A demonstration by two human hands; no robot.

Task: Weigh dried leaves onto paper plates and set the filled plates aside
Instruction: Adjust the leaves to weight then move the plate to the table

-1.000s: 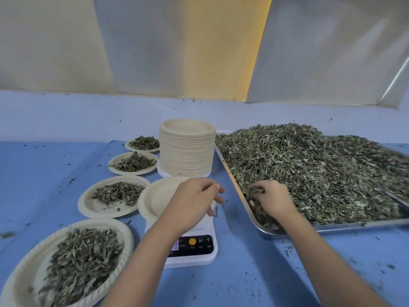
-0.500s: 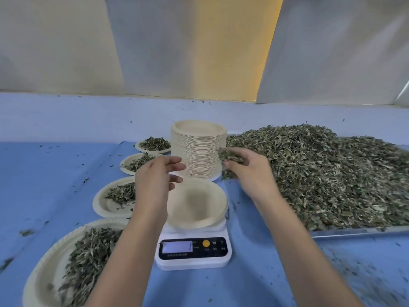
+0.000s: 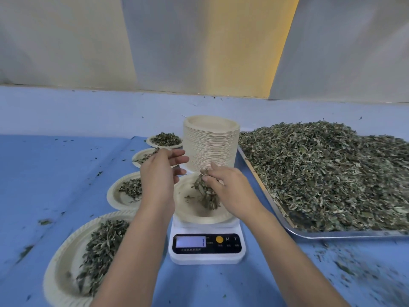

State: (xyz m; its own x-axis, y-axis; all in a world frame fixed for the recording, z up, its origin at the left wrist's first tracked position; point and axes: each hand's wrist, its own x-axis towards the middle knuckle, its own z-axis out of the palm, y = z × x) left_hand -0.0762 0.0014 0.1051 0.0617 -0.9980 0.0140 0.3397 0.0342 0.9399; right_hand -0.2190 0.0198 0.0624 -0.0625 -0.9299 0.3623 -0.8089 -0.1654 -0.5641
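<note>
We look down on a wide blue table (image 3: 66,173) flecked with leaf crumbs. On its right side lies a large, shallow silver metal tray (image 3: 332,235), piled with a grey-green heap of dried leaves (image 3: 321,171). Just left of the tray stands a tall stack of round beige paper plates (image 3: 211,147). Four filled paper plates run in a row along the left, from the far one (image 3: 149,141) to the nearest (image 3: 55,262), each carrying a mound of leaves. In the middle, close to us, sits a small white digital kitchen scale (image 3: 207,258); its display is lit but unreadable. On the scale rests one beige paper plate (image 3: 190,212) with a few leaves in it.

The person's right hand (image 3: 230,189) hovers over this plate, its fingers (image 3: 218,169) curled round a loose clump of dried leaves (image 3: 207,193). The clump hangs down toward the plate's bowl. The left hand (image 3: 158,178) floats above the plate's left rim, fingers (image 3: 178,154) straight and relaxed, holding nothing.

We judge the leaves to be very light, brittle and loose. A hard squeeze would crumble them and a slack grip would shed bits, so a gentle cupped handful suits, with small pinches to trim the weight. The paper plate looks light and bendy. Once full, it is best lifted by opposite sides of the rim and kept level.
</note>
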